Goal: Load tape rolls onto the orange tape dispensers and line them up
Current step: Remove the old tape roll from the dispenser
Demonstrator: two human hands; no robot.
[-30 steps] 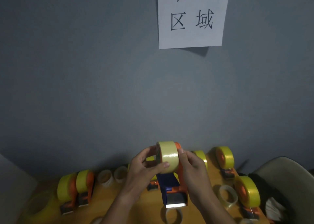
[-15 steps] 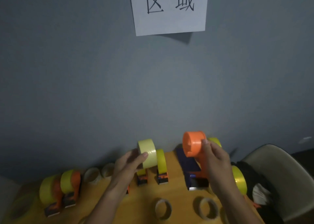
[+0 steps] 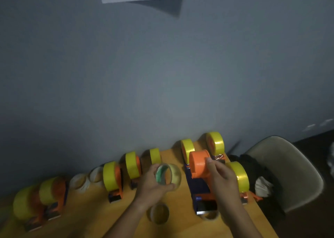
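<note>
My left hand (image 3: 153, 185) grips a pale yellow tape roll (image 3: 169, 176) above the wooden table (image 3: 180, 225), its open core facing me. My right hand (image 3: 223, 181) holds an orange and blue tape dispenser (image 3: 199, 167) by its handle; the bare orange hub points up and left, just right of the roll. The roll and hub are apart. Several loaded dispensers with yellow rolls (image 3: 113, 179) stand in a line along the wall.
Empty cardboard cores (image 3: 159, 213) lie on the table in front of my hands, and more cores (image 3: 79, 182) sit by the wall. Another loaded dispenser (image 3: 239, 179) stands right of my right hand. A beige chair (image 3: 289, 174) holds dark cloth at the right.
The camera tilted down. My left hand turned the roll so its core faces me and brought it lower, closer to the hub. My right hand lowered the dispenser toward the table.
</note>
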